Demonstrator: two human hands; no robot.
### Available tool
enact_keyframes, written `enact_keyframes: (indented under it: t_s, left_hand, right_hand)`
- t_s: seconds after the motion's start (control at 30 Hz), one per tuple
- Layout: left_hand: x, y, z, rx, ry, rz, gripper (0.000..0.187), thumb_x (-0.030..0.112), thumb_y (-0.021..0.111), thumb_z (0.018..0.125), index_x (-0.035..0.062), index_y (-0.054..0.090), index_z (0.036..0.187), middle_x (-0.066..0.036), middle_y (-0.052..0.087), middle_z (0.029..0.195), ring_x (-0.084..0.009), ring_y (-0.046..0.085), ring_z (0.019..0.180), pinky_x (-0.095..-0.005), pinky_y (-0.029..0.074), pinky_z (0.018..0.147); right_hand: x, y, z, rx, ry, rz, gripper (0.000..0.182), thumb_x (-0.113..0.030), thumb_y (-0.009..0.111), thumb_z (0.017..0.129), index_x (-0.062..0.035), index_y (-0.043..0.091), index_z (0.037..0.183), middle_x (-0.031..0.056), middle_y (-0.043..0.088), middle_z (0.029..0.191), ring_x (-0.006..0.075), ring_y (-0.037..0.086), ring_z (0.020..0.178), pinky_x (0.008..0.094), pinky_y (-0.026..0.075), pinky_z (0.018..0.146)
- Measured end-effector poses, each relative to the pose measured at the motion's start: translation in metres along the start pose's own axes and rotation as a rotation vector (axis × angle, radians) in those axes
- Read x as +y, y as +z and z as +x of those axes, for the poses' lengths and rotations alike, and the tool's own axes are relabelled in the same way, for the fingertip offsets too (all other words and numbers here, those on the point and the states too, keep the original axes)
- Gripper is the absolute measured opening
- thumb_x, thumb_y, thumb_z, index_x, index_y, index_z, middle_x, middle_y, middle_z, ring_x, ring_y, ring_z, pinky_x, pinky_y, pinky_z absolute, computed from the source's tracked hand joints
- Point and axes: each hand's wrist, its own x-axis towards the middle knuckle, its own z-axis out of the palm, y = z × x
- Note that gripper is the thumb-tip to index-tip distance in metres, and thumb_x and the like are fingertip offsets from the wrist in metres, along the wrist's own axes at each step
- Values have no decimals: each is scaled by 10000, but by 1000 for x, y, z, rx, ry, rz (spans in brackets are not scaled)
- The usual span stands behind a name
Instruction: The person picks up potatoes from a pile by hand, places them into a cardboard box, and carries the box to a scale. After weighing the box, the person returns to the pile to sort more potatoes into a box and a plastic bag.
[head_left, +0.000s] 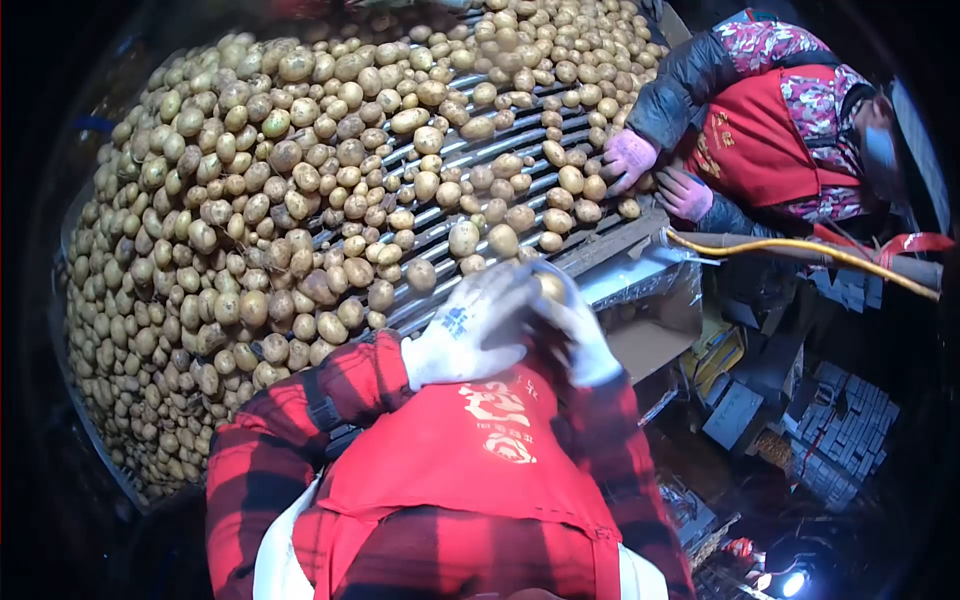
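Note:
In front of my red apron [470, 450], both of my hands are close together in white, soiled gloves. My right hand [575, 325] is closed around a potato [551, 288], whose pale skin shows between the gloved fingers. Beside it, my left hand [465, 330] has its thumb apart from its stretched fingers, and I see nothing held in it. The left fingertips are smeared by motion near the potato; whether they touch it I cannot make out. Just beyond my hands, loose potatoes [464, 238] lie on a slatted metal rack [440, 215].
A large potato heap [220, 250] covers the left. Across the rack, a person in a red apron has pink-gloved hands [630, 160] at its edge. A yellow hose [800, 245] runs along a pole. Below right are an open cardboard box [650, 345] and stacked cartons [845, 425].

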Motion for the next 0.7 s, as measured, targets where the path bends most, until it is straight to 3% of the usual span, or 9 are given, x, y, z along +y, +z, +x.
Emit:
enact_keyframes:
  t_s: [0.1, 0.13, 0.17, 0.23, 0.3, 0.37, 0.43, 0.53, 0.7]
  left_hand:
    - [-39, -6, -19, 72, -53, 94, 603, 239, 679, 889, 50, 521, 1440, -210, 472, 1509, -422, 427, 1407, -532, 313, 1179]
    - [-54, -5, -27, 185, -97, 125, 531, 202, 665, 887, 59, 565, 1388, -197, 541, 1431, -417, 470, 1364, -538, 332, 1159]
    - [-66, -4, -38, 247, -169, 325, 534, 192, 676, 865, 73, 574, 1376, -181, 536, 1432, -411, 454, 1376, -545, 327, 1165]
    - [-83, -11, -47, 249, -269, 525, 570, 223, 694, 847, 95, 567, 1387, -166, 494, 1479, -407, 408, 1416, -557, 288, 1190]
    - [-96, -15, -48, 160, -301, 584, 603, 248, 706, 833, 114, 556, 1401, -155, 460, 1514, -408, 376, 1438, -568, 255, 1206]
    - [-102, -14, -52, 75, -316, 624, 644, 288, 717, 818, 138, 539, 1419, -127, 420, 1554, -408, 343, 1459, -579, 212, 1224]
    - [-105, -12, -56, 99, -306, 673, 629, 276, 725, 806, 143, 558, 1398, -111, 429, 1555, -408, 332, 1469, -582, 241, 1209]
    - [-102, -21, -72, 112, -356, 637, 588, 237, 741, 773, 154, 603, 1339, -102, 424, 1572, -402, 304, 1493, -574, 303, 1175]
    - [-93, -33, -82, 129, -374, 553, 595, 221, 753, 744, 141, 608, 1316, -113, 409, 1580, -400, 307, 1491, -568, 302, 1179]
  right_hand:
    - [2, -91, -43, 123, -132, -5, 773, -154, 805, 841, -23, 413, 1494, 178, 608, 1333, 230, 721, 988, 300, 584, 799]
    - [7, -122, -48, 233, -126, -285, 784, -202, 818, 829, -29, 431, 1488, 190, 608, 1333, 264, 697, 1076, 352, 579, 867]
    - [30, -166, -45, 477, -243, -1046, 770, -218, 837, 776, -22, 492, 1437, 223, 606, 1328, 339, 652, 1166, 417, 545, 965]
    - [16, -117, -28, 667, -339, -1746, 732, -219, 828, 735, -18, 541, 1377, 243, 589, 1350, 407, 600, 1220, 444, 500, 1032]
    - [33, -77, 28, 385, -741, -1487, 612, -215, 779, 722, -56, 611, 1288, 198, 577, 1377, 427, 609, 1142, 489, 485, 1026]
    - [42, -9, 76, 4, -993, -1552, 596, -216, 758, 774, -169, 602, 1347, 169, 547, 1418, 405, 495, 1323, 570, 391, 1116]
    - [57, 25, 111, -280, -943, -1813, 580, -198, 731, 747, -214, 639, 1319, 97, 509, 1478, 433, 377, 1425, 635, 318, 1166]
    - [58, -27, 152, -111, -1066, -1861, 352, -123, 695, 775, -229, 735, 1108, 44, 555, 1435, 494, 385, 1386, 667, 335, 1136]
    - [1, -41, 148, 221, -948, -1831, 330, -152, 733, 769, -181, 718, 1097, 63, 558, 1434, 495, 412, 1329, 598, 356, 1107]
